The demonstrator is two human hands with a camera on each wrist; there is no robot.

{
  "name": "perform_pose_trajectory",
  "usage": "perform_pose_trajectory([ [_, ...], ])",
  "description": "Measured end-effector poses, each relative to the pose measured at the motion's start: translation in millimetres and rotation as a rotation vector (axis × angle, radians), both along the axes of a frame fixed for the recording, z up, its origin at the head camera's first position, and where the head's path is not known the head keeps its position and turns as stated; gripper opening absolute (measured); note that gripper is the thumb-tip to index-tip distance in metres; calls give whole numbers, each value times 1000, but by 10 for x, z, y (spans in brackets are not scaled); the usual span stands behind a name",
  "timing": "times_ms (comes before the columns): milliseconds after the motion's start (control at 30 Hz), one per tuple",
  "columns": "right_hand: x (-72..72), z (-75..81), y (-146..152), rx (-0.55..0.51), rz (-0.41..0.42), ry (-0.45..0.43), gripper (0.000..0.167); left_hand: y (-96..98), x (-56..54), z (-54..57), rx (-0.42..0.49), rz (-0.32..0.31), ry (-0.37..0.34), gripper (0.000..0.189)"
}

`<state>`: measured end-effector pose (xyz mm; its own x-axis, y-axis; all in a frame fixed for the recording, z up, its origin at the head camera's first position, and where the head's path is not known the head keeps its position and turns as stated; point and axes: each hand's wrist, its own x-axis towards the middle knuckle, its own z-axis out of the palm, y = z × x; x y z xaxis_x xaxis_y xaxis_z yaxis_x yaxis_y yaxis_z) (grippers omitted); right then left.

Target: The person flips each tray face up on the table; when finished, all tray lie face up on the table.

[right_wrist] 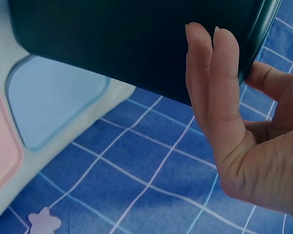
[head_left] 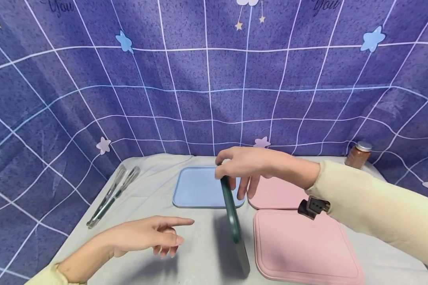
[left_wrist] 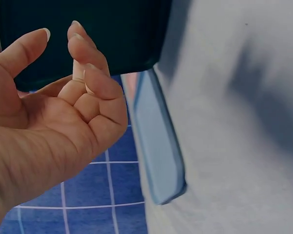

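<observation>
R hand is pinching the green tray by one edge, near-upright btwn the nearer pink tray & L hand, whose loose fingers are holding nothing, so w/ one-edge grip it's prob risking swinging or slipping.

Tongs at left — a lidded jar at far right, near the backdrop.
</observation>
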<state>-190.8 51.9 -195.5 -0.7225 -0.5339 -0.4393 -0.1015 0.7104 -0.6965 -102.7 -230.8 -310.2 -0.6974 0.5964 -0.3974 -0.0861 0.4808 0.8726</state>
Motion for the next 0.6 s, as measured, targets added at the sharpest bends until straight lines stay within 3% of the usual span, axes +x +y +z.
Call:
perform_pose_trajectory([
  [400,-38,-21,551,-7,-29,44,57,-42,-113,-319,-31,90,-70,63],
  [600,-54,-168,906,-91,-80,8,59,-31,-153,-494,-22,140,-97,68],
])
